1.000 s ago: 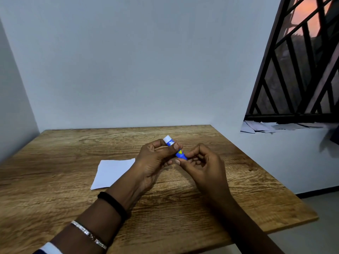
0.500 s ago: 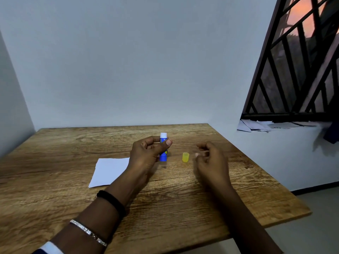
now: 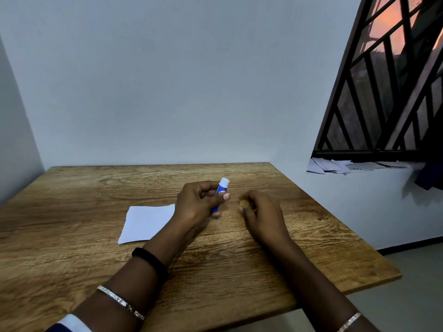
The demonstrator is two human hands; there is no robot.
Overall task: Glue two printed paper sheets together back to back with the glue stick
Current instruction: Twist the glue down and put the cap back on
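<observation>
On the brown wood-grain tabletop (image 3: 96, 188), near its middle, a white rectangular paper sheet (image 3: 146, 222) lies flat with its blank side up, and part of its right edge is hidden behind the left wrist. Just to the right of the sheet, the left hand (image 3: 196, 202) grips a blue glue stick with a white end (image 3: 221, 188). The fingers wrap the blue barrel and the thumb presses across its front. The stick leans slightly to the right, its white end pointing up and away from the person. Close beside it, but not touching, the right hand (image 3: 263, 216) hovers low over the table with its fingers curled. A small yellow cap (image 3: 243, 203) sits at its fingertips, too blurred to tell whether it is pinched or only touched. The left forearm wears a black band (image 3: 151, 259) and a thin silver bracelet (image 3: 119, 301). At the far right, loose white papers (image 3: 335, 165) lie on a sill under a black metal window grille (image 3: 395, 92).
</observation>
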